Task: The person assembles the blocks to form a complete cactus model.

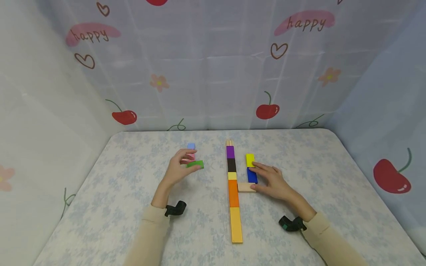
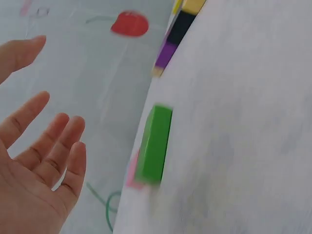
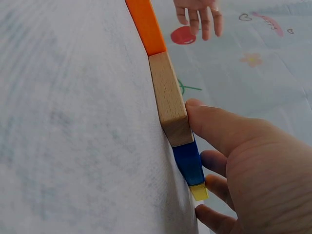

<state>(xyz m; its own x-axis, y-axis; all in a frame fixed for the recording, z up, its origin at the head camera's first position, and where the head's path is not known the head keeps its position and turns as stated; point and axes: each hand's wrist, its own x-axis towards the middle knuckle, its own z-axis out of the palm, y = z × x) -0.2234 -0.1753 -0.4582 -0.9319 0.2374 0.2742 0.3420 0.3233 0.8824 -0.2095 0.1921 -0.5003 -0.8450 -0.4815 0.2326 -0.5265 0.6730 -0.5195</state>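
Observation:
My left hand (image 1: pixel 177 169) hovers over a green block (image 1: pixel 199 163), its fingers spread and apart from the block in the left wrist view. Beyond that block lie a pink block (image 1: pixel 191 157), partly hidden by the fingers, and a light blue block (image 1: pixel 191 146). On the other side, my right hand (image 1: pixel 273 181) rests its thumb at the end of a plain wooden block (image 3: pixel 168 90). Its other fingers lie loosely along a dark blue block (image 1: pixel 252 176) and a yellow block (image 1: pixel 250 159). The wooden block's other end meets the orange block (image 1: pixel 233 193).
A straight row runs away from me between the hands: a long yellow-orange block (image 1: pixel 236 225), the orange one, a pale yellow block (image 1: pixel 232 176), a black block (image 1: pixel 231 165), a purple block (image 1: pixel 230 152) and thin wooden pieces (image 1: pixel 229 142). A patterned cloth (image 1: pixel 110 207) covers the table.

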